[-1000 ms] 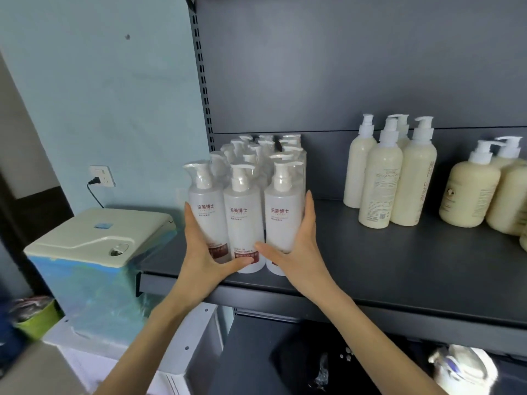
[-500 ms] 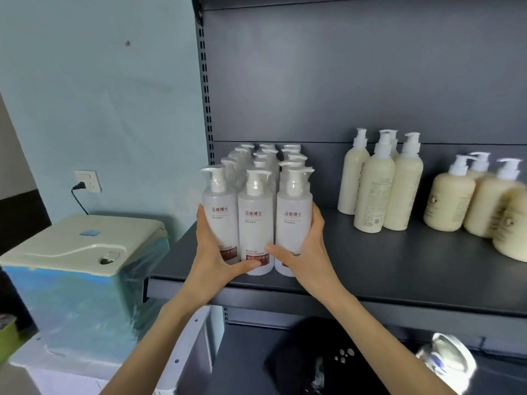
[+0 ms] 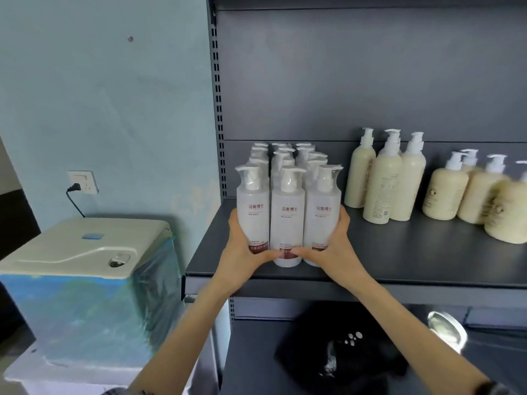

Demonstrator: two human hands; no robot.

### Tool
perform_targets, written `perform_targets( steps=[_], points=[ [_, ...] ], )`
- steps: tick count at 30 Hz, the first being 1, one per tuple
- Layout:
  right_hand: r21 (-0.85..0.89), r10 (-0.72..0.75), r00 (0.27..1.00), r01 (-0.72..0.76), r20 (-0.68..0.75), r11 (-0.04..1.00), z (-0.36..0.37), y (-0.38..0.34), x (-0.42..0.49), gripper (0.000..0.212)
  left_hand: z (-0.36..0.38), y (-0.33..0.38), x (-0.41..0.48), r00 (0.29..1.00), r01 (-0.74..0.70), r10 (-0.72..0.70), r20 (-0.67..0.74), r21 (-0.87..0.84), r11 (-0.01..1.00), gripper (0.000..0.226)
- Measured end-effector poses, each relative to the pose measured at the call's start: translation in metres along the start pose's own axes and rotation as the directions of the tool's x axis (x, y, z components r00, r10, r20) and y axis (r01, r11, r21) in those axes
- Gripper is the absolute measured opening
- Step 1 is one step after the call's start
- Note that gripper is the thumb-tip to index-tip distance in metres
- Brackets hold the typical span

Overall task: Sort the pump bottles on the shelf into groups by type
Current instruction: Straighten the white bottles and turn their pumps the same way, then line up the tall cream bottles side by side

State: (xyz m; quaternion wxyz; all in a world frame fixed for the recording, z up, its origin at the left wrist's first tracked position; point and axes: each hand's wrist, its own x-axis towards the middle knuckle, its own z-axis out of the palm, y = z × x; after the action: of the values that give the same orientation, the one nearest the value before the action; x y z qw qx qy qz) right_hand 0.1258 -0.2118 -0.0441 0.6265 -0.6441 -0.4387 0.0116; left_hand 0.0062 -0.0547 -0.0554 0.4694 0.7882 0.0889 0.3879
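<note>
Several white pump bottles with red labels stand packed in rows at the left end of the dark grey shelf. My left hand cups the left side of the front row and my right hand cups its right side, thumbs meeting across the labels. To the right stand three tall cream pump bottles. Further right is a group of short, round cream pump bottles, the nearest one blurred at the frame's edge.
The shelf upright with slots runs just left of the white bottles. A plastic-wrapped white appliance stands left of the shelf, below a wall socket. A black item and a round white object lie on the lower shelf.
Both hands have closed in tighter around the front row of white bottles, thumbs now meeting in front. The view has shifted so the bottles sit more to the centre.
</note>
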Motion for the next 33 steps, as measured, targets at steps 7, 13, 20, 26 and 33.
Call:
perform_targets(
  steps=[7,13,20,26,33],
  points=[
    [-0.079,0.028,0.999,-0.031,-0.039,0.996,0.001,-0.002,0.001,0.114,-0.001,-0.001,-0.002,1.000,0.026,-0.026,-0.001,0.036,0.999,0.104],
    [-0.119,0.043,0.999,-0.042,0.003,0.992,0.000,-0.003,-0.009,0.096,-0.008,0.010,-0.012,0.992,0.029,-0.045,0.121,0.130,0.991,0.100],
    [-0.516,0.199,0.976,-0.127,0.087,0.847,-0.024,-0.023,-0.041,0.063,-0.044,0.011,-0.040,0.906,-0.044,-0.303,0.296,0.777,0.628,0.081],
    [-0.866,0.238,0.970,-0.159,-0.049,0.474,-0.068,-0.053,-0.079,0.066,-0.074,0.039,-0.049,0.946,-0.126,-0.214,0.244,0.883,0.452,0.074],
    [-0.940,0.282,0.951,-0.202,-0.122,0.274,-0.130,-0.075,-0.103,0.075,-0.080,0.081,-0.064,0.984,-0.046,-0.142,0.111,0.915,0.401,0.076]
  ],
)
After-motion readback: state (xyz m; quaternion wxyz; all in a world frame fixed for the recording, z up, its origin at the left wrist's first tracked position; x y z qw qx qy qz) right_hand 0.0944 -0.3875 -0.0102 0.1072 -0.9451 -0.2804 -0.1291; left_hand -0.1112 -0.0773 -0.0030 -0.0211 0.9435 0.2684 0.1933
